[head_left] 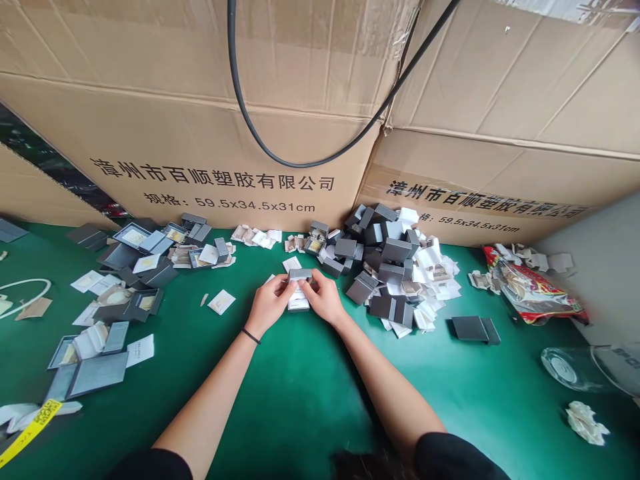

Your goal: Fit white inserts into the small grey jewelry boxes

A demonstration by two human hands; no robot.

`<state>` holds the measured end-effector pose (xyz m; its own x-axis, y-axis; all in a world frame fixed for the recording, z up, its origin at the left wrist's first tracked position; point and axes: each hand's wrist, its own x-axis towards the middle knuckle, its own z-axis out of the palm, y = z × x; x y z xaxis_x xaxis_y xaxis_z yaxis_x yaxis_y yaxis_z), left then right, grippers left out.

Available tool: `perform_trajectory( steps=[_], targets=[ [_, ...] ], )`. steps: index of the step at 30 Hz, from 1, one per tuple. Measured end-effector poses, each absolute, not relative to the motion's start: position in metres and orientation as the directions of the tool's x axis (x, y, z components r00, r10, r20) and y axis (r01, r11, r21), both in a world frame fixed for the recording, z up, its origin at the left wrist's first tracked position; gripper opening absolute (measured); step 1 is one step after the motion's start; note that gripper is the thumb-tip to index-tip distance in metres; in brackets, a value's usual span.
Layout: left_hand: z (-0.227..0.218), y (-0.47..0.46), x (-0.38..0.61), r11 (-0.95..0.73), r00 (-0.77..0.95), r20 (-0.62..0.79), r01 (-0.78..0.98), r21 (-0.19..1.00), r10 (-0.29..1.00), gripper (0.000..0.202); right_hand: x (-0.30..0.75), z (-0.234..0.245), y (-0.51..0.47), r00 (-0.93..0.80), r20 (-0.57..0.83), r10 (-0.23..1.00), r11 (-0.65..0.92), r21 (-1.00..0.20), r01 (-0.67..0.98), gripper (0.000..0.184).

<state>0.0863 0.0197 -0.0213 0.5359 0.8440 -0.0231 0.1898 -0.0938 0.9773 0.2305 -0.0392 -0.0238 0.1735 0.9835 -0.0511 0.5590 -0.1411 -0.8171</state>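
Observation:
My left hand (271, 303) and my right hand (324, 298) meet over the green table (310, 393), both gripping a small grey box (301, 274) from either side. White paper or a card (299, 298) lies under the box between my hands. My fingers are curled round the box's ends. A black band circles my left wrist. Just right of my right hand lies a heap of small grey boxes and white papers (395, 267).
Two large cardboard cartons (210, 133) wall off the back, with a black cable (280, 150) hanging across them. Open grey boxes and lids (135, 267) litter the left. A red snack bag (530, 287), a clear container (585, 367) and crumpled paper (586, 421) lie at the right.

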Motion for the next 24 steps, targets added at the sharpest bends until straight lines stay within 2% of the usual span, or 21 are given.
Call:
perform_trajectory(
  steps=[4, 14, 24],
  targets=[
    [-0.0224, 0.0199, 0.0878, -0.099, 0.558, -0.045, 0.226, 0.969, 0.829, 0.043, 0.2323, -0.0240, -0.0391, 0.182, -0.032, 0.983, -0.130, -0.821, 0.556, 0.067],
    [-0.0230, 0.0167, 0.0899, -0.201, 0.515, -0.003, 0.339, 0.919, 0.857, 0.037, 0.2343, -0.0245, -0.0377, 0.174, -0.094, 0.980, -0.180, -0.789, 0.587, 0.064],
    [-0.0171, 0.0105, 0.0875, -0.181, 0.550, 0.030, 0.221, 0.958, 0.834, 0.047, 0.2335, -0.0220, -0.0386, 0.240, -0.073, 0.968, -0.197, -0.813, 0.548, 0.069]
  ],
)
